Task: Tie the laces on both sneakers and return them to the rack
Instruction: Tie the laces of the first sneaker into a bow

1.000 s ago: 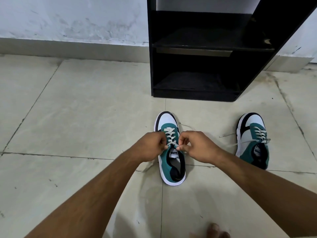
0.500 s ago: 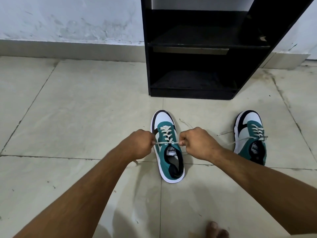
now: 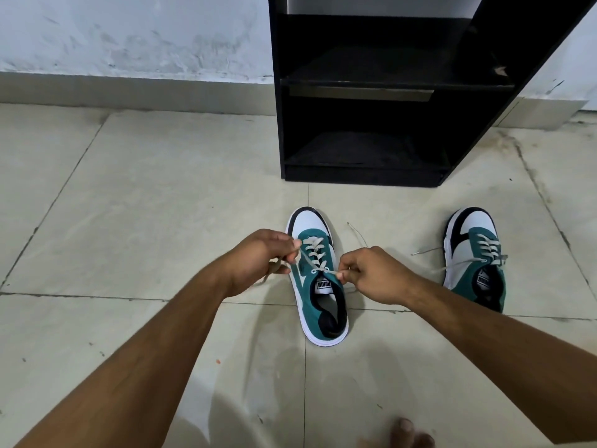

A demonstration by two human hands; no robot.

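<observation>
Sneakers in teal, white and black are seen on the tiled floor (image 3: 161, 189), toes pointed toward the black rack (image 3: 361, 92). The near sneaker (image 3: 318, 279) is placed directly between the two sets of fingers. Its lace (image 3: 315, 255) is held at both ends: one end is pinched between the thumb and bent fingers of the left hand (image 3: 261, 258), just left of the eyelets, with loose lace seen trailing below that hand; the other end is pinched between the thumb and curled fingertips of the right hand (image 3: 371, 274), just right of the top eyelet and close to the tongue. No knot is seen on it. The second sneaker (image 3: 475, 257) is set well to the right of the right hand, its laces (image 3: 452, 268) untied and spread on the floor. A bare toe (image 3: 405, 431) is visible at the bottom edge.
</observation>
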